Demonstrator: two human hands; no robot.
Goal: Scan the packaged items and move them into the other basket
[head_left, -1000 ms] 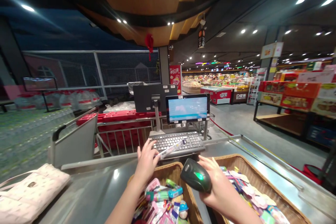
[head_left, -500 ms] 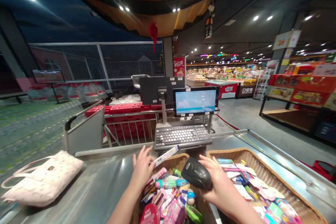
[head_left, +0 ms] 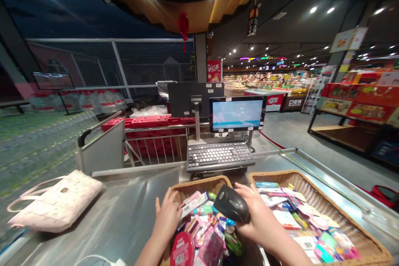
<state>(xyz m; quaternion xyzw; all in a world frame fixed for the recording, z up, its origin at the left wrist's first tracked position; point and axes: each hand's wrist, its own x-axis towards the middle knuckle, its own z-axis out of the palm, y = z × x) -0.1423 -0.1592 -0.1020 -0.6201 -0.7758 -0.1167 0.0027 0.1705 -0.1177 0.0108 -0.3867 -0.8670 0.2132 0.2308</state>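
Note:
My left hand (head_left: 167, 215) is closed on one end of a slim white box (head_left: 193, 205) with a dark blue tip, at the left rim of the nearer wicker basket (head_left: 202, 183). Printing on the box is too blurred to read. Under it lies a heap of small colourful packets, among them a round red container (head_left: 182, 249) and a pink pack (head_left: 209, 246). A black handheld barcode scanner (head_left: 231, 203) is gripped in my right hand (head_left: 257, 218), over the right side of this basket. The scanner's front points left, towards the box.
A second wicker basket (head_left: 352, 216) of small goods stands on the metal counter to the right. Behind the baskets are a keyboard (head_left: 220, 156) and a lit monitor (head_left: 237, 113). A pale pink handbag (head_left: 59, 203) lies at the left, with a white cable (head_left: 95, 256) near the front edge.
My left hand has lowered the slim white box from above the basket rim to just over the heap. The scanner stays in my right hand. My view has tilted slightly downward.

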